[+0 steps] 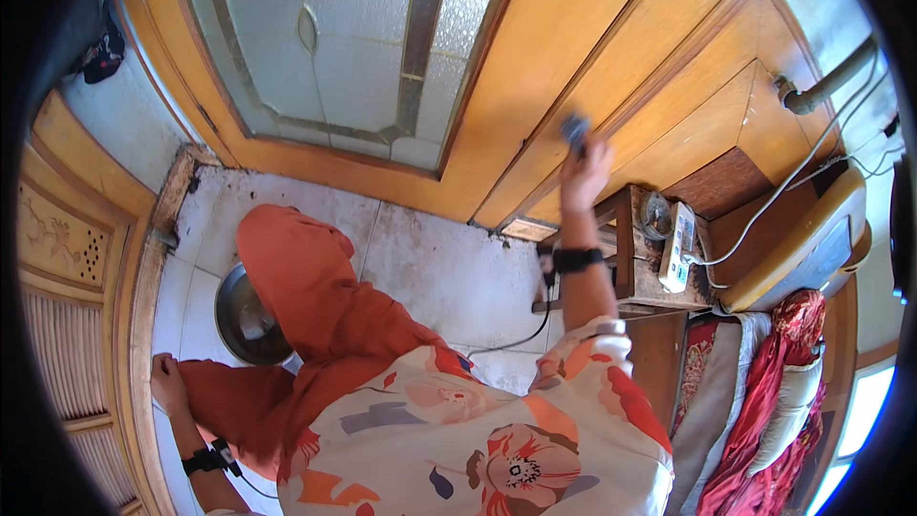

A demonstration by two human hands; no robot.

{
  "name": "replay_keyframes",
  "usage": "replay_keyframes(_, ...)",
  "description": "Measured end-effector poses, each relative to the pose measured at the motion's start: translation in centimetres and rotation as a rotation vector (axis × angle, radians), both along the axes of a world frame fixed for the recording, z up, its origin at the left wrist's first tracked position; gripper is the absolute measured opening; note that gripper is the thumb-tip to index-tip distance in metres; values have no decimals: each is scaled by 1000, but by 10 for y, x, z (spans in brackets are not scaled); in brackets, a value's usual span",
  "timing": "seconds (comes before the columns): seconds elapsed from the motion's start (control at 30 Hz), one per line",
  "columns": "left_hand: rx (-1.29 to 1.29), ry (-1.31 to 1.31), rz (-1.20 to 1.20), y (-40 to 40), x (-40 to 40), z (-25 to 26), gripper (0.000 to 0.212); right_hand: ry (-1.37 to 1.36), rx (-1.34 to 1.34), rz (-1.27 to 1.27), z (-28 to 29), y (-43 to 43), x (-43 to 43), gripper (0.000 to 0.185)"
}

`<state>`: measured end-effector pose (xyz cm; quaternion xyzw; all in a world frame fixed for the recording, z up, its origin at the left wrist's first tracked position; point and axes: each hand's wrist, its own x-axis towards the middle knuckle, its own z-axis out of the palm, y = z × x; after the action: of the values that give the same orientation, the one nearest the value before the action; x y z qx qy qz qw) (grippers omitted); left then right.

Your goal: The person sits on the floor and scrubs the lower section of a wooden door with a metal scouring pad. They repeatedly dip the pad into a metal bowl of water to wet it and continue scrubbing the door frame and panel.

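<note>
My right hand (589,170) reaches forward, closed around a small grey object (575,130). Motion blurs that object, so I cannot tell its kind. It is at the yellow-brown wooden door frame (609,97), to the right of a door with a textured glass panel (358,50). My left hand (169,381) is low on the left, by my bent knee, with its fingers curled down. Whether anything is under those fingers is hidden. On the floor beside my other knee stands a round metal basin (236,326), holding a pale crumpled thing (256,321), perhaps a cloth or bag.
A wooden stool (625,272) bears a glass ashtray (653,213) and a power strip (677,247) with a white cable (777,190). Folded bedding (738,373) lies at right. A louvred wooden door (64,351) borders the left. White tiles (444,287) cover the floor.
</note>
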<state>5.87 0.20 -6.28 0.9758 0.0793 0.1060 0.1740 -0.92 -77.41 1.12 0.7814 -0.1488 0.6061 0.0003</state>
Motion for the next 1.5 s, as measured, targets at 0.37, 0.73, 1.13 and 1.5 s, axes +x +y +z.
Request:
replay_keyframes(0.37,9,66,32,4,2,-1,13,414,133,-194,-148,5,19,13)
replay_keyframes(0.73,43,57,80,5,-2,-1,14,58,307,-57,-117,9,17,19)
replay_keyframes(1.13,7,131,47,3,7,5,17,440,728,-333,-248,-3,8,15)
replay_keyframes(1.5,-80,108,67,23,0,-7,18,-344,1934,-114,-321,-11,14,38)
